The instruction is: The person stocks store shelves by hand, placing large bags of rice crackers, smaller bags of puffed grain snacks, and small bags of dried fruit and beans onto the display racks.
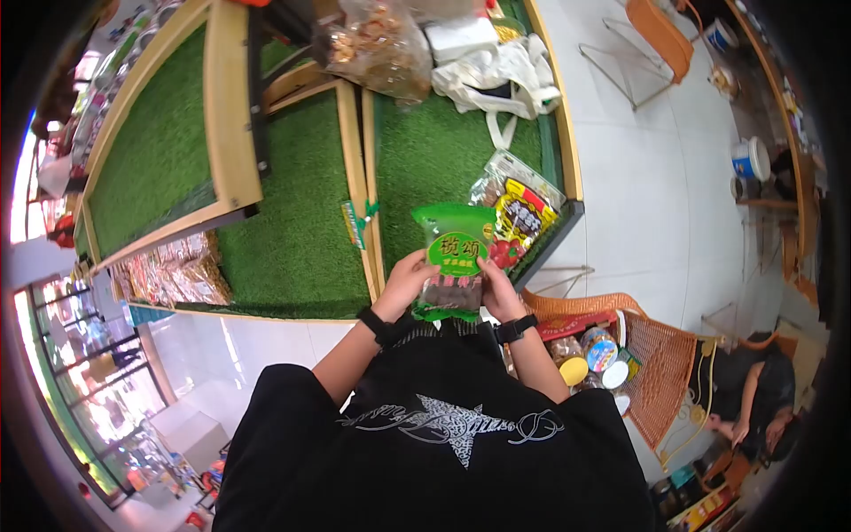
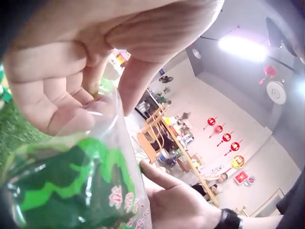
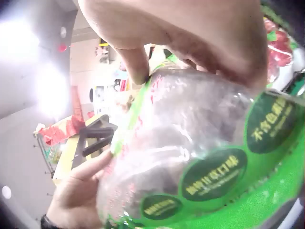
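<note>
Both hands hold a green and clear snack bag (image 1: 454, 257) upright in front of the chest, its green top edge away from the body. My left hand (image 1: 406, 282) grips its left side, and my right hand (image 1: 502, 291) grips its right side with the thumb on the front. In the left wrist view the left fingers curl behind the clear film of the bag (image 2: 71, 186). The right wrist view shows the bag's back (image 3: 176, 138) with dark green oval labels, the right hand (image 3: 190, 33) over it. A yellow, red and clear package (image 1: 525, 213) lies just beyond the right hand.
Green turf (image 1: 425, 151) lines the wood-framed display bins. A white cloth bag (image 1: 496, 75) and a clear bag of brown goods (image 1: 377, 49) lie at the far end. Stacked packets (image 1: 173, 270) are at left. A wicker chair (image 1: 660, 372) and jars (image 1: 599, 350) stand at right, near a seated person.
</note>
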A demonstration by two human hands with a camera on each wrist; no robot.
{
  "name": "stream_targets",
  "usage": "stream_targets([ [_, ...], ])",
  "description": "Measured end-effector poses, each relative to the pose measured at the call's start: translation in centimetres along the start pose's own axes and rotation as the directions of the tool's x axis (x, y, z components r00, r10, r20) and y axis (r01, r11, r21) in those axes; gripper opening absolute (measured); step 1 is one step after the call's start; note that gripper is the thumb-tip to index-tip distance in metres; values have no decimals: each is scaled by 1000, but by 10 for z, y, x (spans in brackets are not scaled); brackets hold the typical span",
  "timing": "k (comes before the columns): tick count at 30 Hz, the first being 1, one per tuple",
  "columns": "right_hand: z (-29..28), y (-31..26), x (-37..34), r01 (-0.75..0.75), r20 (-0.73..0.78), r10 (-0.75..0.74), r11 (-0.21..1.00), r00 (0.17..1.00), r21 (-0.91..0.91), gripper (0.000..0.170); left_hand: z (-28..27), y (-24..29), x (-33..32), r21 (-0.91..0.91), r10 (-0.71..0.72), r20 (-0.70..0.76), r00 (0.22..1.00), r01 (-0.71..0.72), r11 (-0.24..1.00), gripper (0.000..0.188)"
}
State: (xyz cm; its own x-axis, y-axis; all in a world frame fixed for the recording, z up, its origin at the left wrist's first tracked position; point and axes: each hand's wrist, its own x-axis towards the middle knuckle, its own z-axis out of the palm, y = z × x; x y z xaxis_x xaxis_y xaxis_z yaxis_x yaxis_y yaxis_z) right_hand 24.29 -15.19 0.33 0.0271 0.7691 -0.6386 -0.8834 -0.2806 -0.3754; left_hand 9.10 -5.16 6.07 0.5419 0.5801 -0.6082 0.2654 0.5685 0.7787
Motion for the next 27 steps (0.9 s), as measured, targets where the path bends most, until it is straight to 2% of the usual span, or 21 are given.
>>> stream_targets([
  [1,11,0,-2,5,22,-4,1000,1000,-25,31,-12,-3,-8,-10,28,-13,1000,-29,1000,32],
  [3,34,3,-3,-29,30,36,977,999,-211,31,-32,-9,-24,-126,23,-138,990,-40,991,34],
  [4,45,9,-1,-9,11,13,958,1000,-285,33,-40,1,-38,-53,-6,-184,983,-3,999,40],
  [5,54,14,0,-13,25,22,951,999,-308,33,-53,-2,-47,-69,6,-202,979,-21,997,40],
  [7,81,18,0,63,101,-14,858,995,-511,32,-79,-10,-65,-19,6,-112,994,-8,1000,46],
  [11,125,42,5,66,162,62,730,985,-680,29,-116,-9,-100,-211,-37,-167,985,1,978,44],
  [13,151,61,4,71,162,54,733,985,-676,26,-143,-21,-105,-205,-13,-170,985,-23,978,41],
  [15,168,81,9,76,193,99,679,976,-731,29,-172,-28,-110,-198,7,-157,988,-38,980,39],
  [16,178,94,11,145,238,53,658,970,-739,25,-186,-27,-111,-212,20,-137,990,-49,976,37],
  [17,187,105,15,149,238,52,648,970,-747,25,-201,-27,-112,-224,36,-114,993,-61,973,36],
  [19,202,128,26,111,171,67,528,983,-842,21,-236,-32,-112,-185,57,-106,993,-76,980,33],
  [20,210,145,34,138,165,5,528,986,-838,18,-255,-39,-111,-167,21,-79,997,-34,985,33],
  [21,220,161,39,139,164,4,517,986,-844,18,-272,-42,-113,-150,-16,-54,998,8,989,33],
  [23,237,194,51,114,85,-77,576,993,-809,17,-308,-50,-119,-203,-40,-60,997,27,979,33],
  [24,246,209,60,142,88,-126,528,988,-837,15,-325,-50,-124,-224,-38,-80,996,19,974,33],
  [27,263,244,82,141,104,-105,452,989,-881,15,-375,-71,-135,-320,-24,-70,997,0,947,38],
])
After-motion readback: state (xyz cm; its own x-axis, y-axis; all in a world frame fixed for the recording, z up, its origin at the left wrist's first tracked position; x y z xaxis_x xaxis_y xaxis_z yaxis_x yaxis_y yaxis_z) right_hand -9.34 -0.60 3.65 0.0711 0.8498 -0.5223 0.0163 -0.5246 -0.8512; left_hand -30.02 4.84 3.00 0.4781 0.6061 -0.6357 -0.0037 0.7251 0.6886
